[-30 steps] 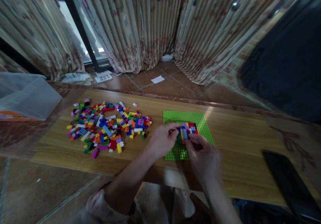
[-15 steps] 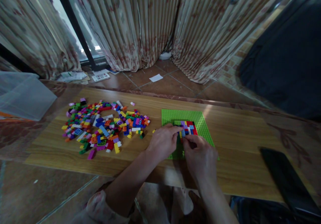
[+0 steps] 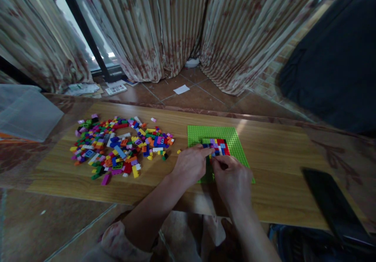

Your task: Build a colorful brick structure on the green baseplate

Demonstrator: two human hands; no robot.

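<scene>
A green baseplate (image 3: 239,154) lies on the wooden table, carrying a patch of joined bricks (image 3: 221,146) in red, blue, purple, white and other colours. My left hand (image 3: 190,162) rests at the left of that patch. Its index finger is stretched out and touches the bricks, while the other fingers are partly hidden. On the patch's near side, my right hand (image 3: 233,177) is closed in a pinch, thumb and index fingertips against the bricks. Whatever lies between those fingertips is too small and covered to make out.
Loose coloured bricks (image 3: 117,148) spread over the left of the wooden table (image 3: 279,168). One small yellow brick (image 3: 179,151) lies beside my left hand. A clear plastic bin (image 3: 29,111) stands at the far left, and a black flat device (image 3: 331,199) at the right edge.
The whole view has shifted slightly. My right fingertips stay at the near side of the brick patch, and my left index finger is still on it.
</scene>
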